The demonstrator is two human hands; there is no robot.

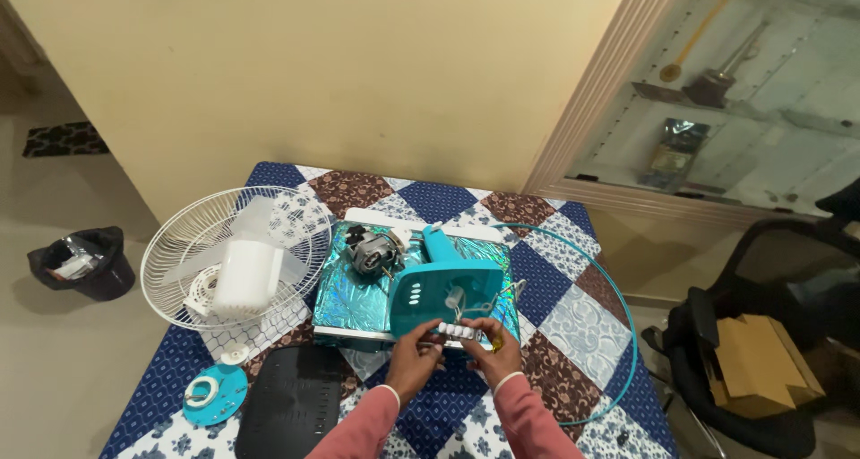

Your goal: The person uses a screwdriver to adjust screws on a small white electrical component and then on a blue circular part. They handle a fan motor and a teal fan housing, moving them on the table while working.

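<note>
My left hand [414, 355] and my right hand [495, 353] both pinch a small white switch strip with several buttons [459, 331], wired to the open teal fan base [445, 295] just behind it. The teal base lies on a shiny turquoise board [354, 296], with the bare fan motor [372, 249] at the board's far left. Both hands sit at the board's near edge, over the quilted blue, brown and white tablecloth [555, 316].
A white wire fan guard [184, 244] with a white motor cover [247, 278] hangs over the table's left edge. A teal disc [215, 394] and a black panel [291, 403] lie near left. A teal ring [624, 311] curves on the right. Black chair with cardboard [761, 360] stands right; a black bin [82, 262] left.
</note>
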